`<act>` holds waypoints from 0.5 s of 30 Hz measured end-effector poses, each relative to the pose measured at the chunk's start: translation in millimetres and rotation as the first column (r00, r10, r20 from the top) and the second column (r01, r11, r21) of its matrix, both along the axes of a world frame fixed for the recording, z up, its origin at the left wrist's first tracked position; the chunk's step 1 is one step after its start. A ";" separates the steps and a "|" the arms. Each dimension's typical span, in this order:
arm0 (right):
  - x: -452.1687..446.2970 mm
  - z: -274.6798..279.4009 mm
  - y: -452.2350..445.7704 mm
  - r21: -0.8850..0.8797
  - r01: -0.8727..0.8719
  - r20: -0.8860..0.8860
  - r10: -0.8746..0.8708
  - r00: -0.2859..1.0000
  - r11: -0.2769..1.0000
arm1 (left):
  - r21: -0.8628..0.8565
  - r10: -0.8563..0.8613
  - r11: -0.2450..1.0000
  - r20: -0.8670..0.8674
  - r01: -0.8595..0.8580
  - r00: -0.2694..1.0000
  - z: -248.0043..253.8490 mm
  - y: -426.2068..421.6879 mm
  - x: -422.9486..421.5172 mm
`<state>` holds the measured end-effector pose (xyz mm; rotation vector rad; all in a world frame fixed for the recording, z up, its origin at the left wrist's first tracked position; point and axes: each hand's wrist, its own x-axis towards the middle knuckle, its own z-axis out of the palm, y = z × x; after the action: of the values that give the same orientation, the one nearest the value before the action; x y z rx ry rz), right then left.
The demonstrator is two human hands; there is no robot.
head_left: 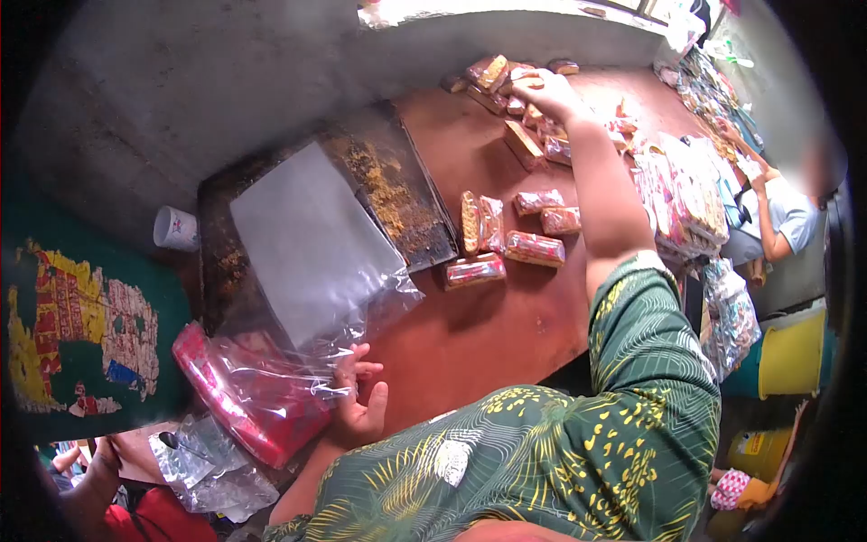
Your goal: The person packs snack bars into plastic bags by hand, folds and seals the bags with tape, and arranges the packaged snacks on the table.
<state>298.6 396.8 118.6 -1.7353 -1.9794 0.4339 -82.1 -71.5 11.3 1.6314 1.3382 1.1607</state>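
Note:
My right hand (549,94) is stretched to the far side of the red-brown table, its fingers closed round a small loaf of bread in a pile of loaves (489,72). The fingers partly hide that loaf. My left hand (363,397) is near the front edge, thumb and fingers apart, beside a crinkled clear plastic bag (307,366) that touches or lies just behind the fingers. Several loaves in clear and red printed wrappers (535,248) lie mid-table. One bare-looking loaf (523,144) leans nearer the pile.
A dark, crumb-covered tray (397,194) carries a stack of clear plastic sheets (312,239). A white cup (176,228) stands at its left. Red-pink packaging (262,397) lies at front left. Bundled printed wrappers (682,194) sit at right, where another person (781,217) works.

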 end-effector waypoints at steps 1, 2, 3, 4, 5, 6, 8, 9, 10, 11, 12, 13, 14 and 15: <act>1.4 -5.0 34.3 0.083 0.039 0.026 -0.041 0.999 0.996 | 0.021 -0.003 1.000 -0.050 0.004 0.999 -0.4 -0.3 -0.3; -5.5 3.4 56.8 0.095 0.096 0.114 -0.106 0.988 0.991 | 0.001 0.009 1.000 -0.058 -0.009 0.998 3.7 -0.9 1.8; -12.9 5.8 79.9 0.160 0.141 0.202 -0.172 0.964 0.977 | 0.021 -0.034 0.999 -0.108 0.037 0.994 0.1 -1.2 -3.2; -25.5 16.5 90.8 0.098 0.152 0.160 -0.166 0.973 0.984 | 0.036 -0.022 0.999 -0.105 0.026 0.994 -3.8 -1.2 -2.1; -36.4 26.4 99.7 0.032 0.159 0.118 -0.161 0.980 0.987 | 0.048 -0.010 0.999 -0.102 0.015 0.995 -7.9 -1.9 -0.9; -42.0 23.2 120.0 0.049 0.115 0.149 -0.121 0.981 0.992 | 0.071 -0.042 0.996 -0.086 0.048 0.995 -12.9 -1.2 -3.0; -54.1 19.1 159.2 -0.140 -0.004 0.336 0.052 0.941 0.990 | 0.112 -0.022 0.993 -0.073 0.030 0.997 -15.6 2.8 -0.8; -59.3 16.2 172.1 -0.238 -0.048 0.411 0.146 0.900 0.970 | 0.092 -0.018 0.996 -0.018 0.019 1.000 -25.9 -1.0 -1.8; -64.0 6.4 168.0 -0.209 -0.072 0.351 0.143 0.925 0.975 | 0.047 0.045 0.998 0.004 -0.045 0.999 -24.6 -3.6 3.8; -71.4 -9.1 160.9 -0.080 -0.040 0.435 0.071 0.897 0.996 | 0.064 0.056 0.997 -0.021 -0.054 0.998 -24.1 -2.7 4.4; -74.2 -22.8 149.2 -0.088 0.018 0.454 0.024 0.891 0.996 | 0.077 0.063 0.995 -0.044 -0.060 0.997 -23.4 -2.0 4.8; -79.5 -29.9 137.2 -0.096 0.077 0.474 -0.022 0.880 0.992 | 0.088 0.070 0.994 -0.064 -0.064 0.995 -19.4 0.0 7.1; -87.7 -25.7 134.6 -0.221 0.082 0.496 0.040 0.867 0.972 | 0.110 0.113 0.988 -0.072 -0.104 0.991 -16.4 1.1 10.4; -89.1 -27.0 125.3 -0.215 0.062 0.509 0.057 0.859 0.975 | 0.104 0.105 0.990 -0.073 -0.097 0.992 -15.3 1.6 9.4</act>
<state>209.5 522.1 91.6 -2.1724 -2.3640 0.2071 -72.7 -69.9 -4.0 1.7124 1.4477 1.2528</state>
